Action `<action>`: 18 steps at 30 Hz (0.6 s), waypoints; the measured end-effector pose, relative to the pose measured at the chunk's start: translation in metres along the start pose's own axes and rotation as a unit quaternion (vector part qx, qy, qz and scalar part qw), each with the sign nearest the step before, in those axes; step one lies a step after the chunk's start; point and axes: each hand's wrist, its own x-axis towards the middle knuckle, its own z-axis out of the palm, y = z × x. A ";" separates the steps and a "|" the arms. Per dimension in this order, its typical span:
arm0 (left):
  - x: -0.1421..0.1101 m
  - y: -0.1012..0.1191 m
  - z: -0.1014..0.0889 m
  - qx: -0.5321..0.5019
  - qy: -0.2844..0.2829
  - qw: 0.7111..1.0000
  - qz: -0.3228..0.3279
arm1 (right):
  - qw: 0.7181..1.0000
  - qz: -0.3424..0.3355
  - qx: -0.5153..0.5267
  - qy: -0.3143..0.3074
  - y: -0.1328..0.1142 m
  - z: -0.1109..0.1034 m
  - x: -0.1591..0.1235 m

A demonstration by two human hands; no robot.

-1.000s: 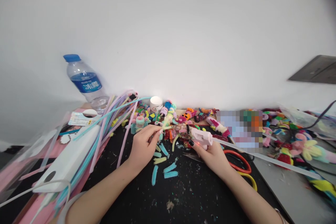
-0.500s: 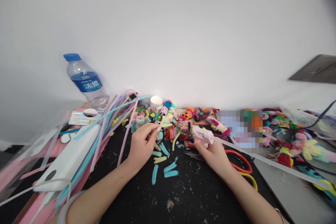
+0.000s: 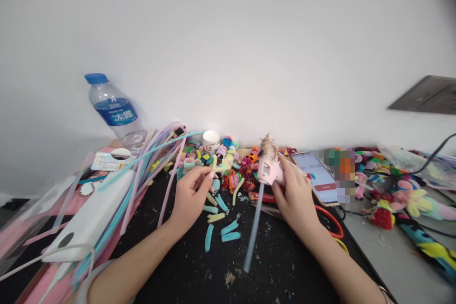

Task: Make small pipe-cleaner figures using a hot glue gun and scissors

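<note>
Pinched in the fingertips of my left hand (image 3: 192, 195) is a pale yellow pipe cleaner piece (image 3: 214, 164), its two short ends sticking up and to the right. My right hand (image 3: 297, 197) is wrapped round a pink glue gun (image 3: 270, 171). The gun's crusted nozzle points up and away, and a long clear glue stick (image 3: 253, 230) juts from its rear toward me. Short blue pipe cleaner pieces (image 3: 231, 236) and yellow ones (image 3: 215, 217) lie on the black mat between my hands.
A water bottle (image 3: 116, 109), a white power strip (image 3: 80, 218) and long pipe cleaners (image 3: 137, 190) are at left. A paper cup (image 3: 211, 142) and small fuzzy figures line the wall. Scissors (image 3: 331, 221) and a phone (image 3: 318, 178) lie at right.
My right hand has turned the glue gun, so its glue stick swings from pointing right to pointing toward me. The phone screen is now uncovered. My left hand has barely moved.
</note>
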 end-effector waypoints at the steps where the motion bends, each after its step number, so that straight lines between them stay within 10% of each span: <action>1: 0.000 0.000 0.000 -0.005 -0.002 1.000 -0.001 | 1.000 0.000 -0.027 -0.005 0.001 0.002 0.000; 13: -0.004 -0.002 0.001 -0.035 -0.060 0.998 0.001 | 0.996 0.049 -0.069 -0.021 0.008 0.010 -0.001; 18: -0.007 0.004 0.003 0.024 -0.145 0.986 0.073 | 0.992 -0.074 0.082 0.056 -0.009 -0.006 0.000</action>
